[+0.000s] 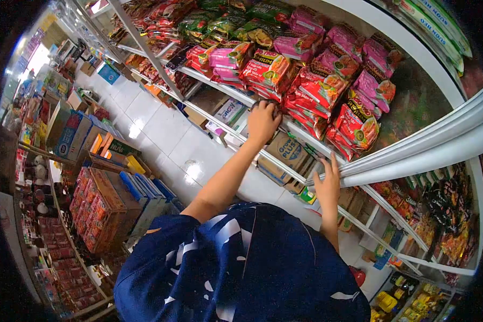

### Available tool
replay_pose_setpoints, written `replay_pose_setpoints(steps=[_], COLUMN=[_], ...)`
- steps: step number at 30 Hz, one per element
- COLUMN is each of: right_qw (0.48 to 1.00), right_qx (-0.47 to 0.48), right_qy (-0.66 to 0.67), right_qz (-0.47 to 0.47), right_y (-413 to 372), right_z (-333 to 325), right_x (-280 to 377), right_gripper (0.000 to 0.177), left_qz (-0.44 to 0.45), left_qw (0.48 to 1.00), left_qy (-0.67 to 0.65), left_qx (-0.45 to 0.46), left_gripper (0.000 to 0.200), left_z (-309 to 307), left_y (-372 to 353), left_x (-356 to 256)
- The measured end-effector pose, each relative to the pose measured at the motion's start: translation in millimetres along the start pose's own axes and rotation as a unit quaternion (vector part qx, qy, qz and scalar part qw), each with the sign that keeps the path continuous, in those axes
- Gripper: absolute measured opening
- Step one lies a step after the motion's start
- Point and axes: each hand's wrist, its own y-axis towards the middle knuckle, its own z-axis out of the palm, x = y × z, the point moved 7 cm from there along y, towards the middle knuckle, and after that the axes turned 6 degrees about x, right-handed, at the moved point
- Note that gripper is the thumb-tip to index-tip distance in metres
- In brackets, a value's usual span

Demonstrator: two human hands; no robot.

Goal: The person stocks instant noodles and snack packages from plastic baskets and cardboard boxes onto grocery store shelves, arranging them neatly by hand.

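My left hand [263, 122] is at the front edge of the shelf [306, 138], just below a pile of red noodle packets [268, 72]. Its fingers are curled, and something dark that I cannot make out shows at the fingertips. My right hand [328, 181] is raised with fingers apart, holding nothing, close to the shelf edge and the end of a white curved rail [402, 163]. More red packets [354, 129] stand in stacks just beyond it, with pink packets [378, 88] behind them.
Green packets [257, 32] fill the back of the shelf. Below it are cartons, one a Grow Plus box [287, 150]. A tiled floor [161, 129] runs along the left, bordered by stacked boxes [99, 209] and crowded shelves. Yellow bottles [389, 300] stand at lower right.
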Motion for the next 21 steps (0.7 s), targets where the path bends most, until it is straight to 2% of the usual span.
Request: replay_pose_setpoints(steps=[2,4,6,7,11,12,13,16,19,21], right_qw=[1.000,0.999,0.998,0.995,0.996,0.996,0.996,0.998,0.996,0.994], right_qx=[0.003,0.009,0.016,0.024,0.016,0.019,0.022,0.000,0.025,0.040], right_qy=[0.017,0.040,0.064,0.091,0.074,0.062,0.050,0.039,0.039,0.051], right_qz=[0.008,0.001,0.024,0.043,0.053,0.064,0.075,0.056,0.072,0.087], right_y=[3.3,4.7,5.3,5.2,3.2,3.4,3.9,3.4,3.5,3.9], right_z=[-0.2,4.1,2.8,3.4,0.1,-1.1,-1.1,-1.7,-4.0,-7.1], right_x=[-7.6,-17.8,-20.3,-21.7,-15.5,-13.9,-13.1,-10.4,-10.4,-10.5], right_gripper=[0.035,0.031,0.029,0.028,0.025,0.024,0.023,0.022,0.021,0.020], left_qz=[0.006,-0.042,-0.055,-0.046,-0.007,-0.006,0.003,0.063,0.106,0.105], left_qw=[1.000,0.997,0.989,0.992,0.999,0.998,0.994,0.992,0.992,0.993], left_qy=[0.022,0.051,0.098,0.088,-0.017,-0.045,-0.090,-0.096,-0.063,-0.061], left_qx=[-0.014,-0.040,-0.097,-0.081,-0.029,0.045,0.061,0.046,0.029,0.010], left_gripper=[0.024,0.023,0.021,0.019,0.020,0.025,0.025,0.030,0.030,0.030], left_z=[-8.1,-25.2,-40.0,-37.4,-6.8,2.6,5.5,9.6,9.0,4.8], left_y=[8.4,20.7,26.9,30.6,3.3,-7.7,-20.8,-41.4,-37.3,-27.7], left_x=[24.2,55.6,72.1,73.1,22.7,1.9,-21.7,-65.8,-56.8,-29.7])
